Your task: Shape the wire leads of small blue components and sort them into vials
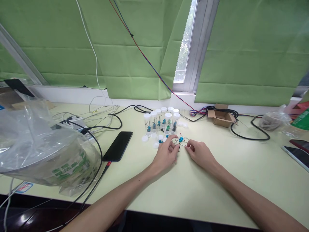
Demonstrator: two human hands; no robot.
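My left hand (167, 151) is curled with fingertips together beside small thin-stemmed pieces; what it pinches is too small to make out. Close on its right, my right hand (199, 153) pinches the end of a thin, pale pin-like stem (183, 145). A small bright blue piece (181, 139) lies just beyond the gap between my hands, among more thin stems. Behind my left hand stand several clear tubes with white caps (168, 115), holding blue, green and dark pieces on stems. Loose white caps (145, 138) and small blue pieces (161, 141) lie around the tubes.
A black phone (118, 146) with a cable lies left, beside a large clear plastic bag (72, 161). An open cardboard box (220, 117) and black cables (262, 139) are at the back right. Another phone (295, 157) lies at the right edge.
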